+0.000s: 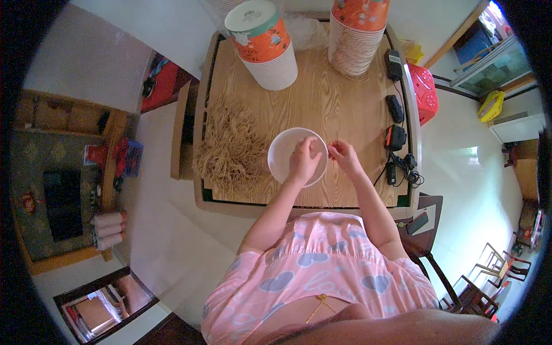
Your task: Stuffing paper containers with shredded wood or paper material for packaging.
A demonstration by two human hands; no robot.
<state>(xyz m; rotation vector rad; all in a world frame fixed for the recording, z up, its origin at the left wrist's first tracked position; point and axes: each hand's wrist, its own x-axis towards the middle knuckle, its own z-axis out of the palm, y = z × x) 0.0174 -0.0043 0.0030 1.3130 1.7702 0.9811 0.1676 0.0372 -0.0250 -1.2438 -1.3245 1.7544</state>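
Cool daylight seems to come from the right, where the tiled floor carries broad, pale glare. The desk is moderately and evenly lit, with only soft shadows, while the television at far left sinks into dimness. Straight lines bow toward a black fisheye rim, with grain and purplish fringing nearby. Fine detail around the fingers is slightly soft.

Head fisheye, steep down-look

Single view: left head-worn camera, above wearer's pink dress, facing down at wood-grain surface, near; white bowl around frame centre, pale floor out toward dark rim.
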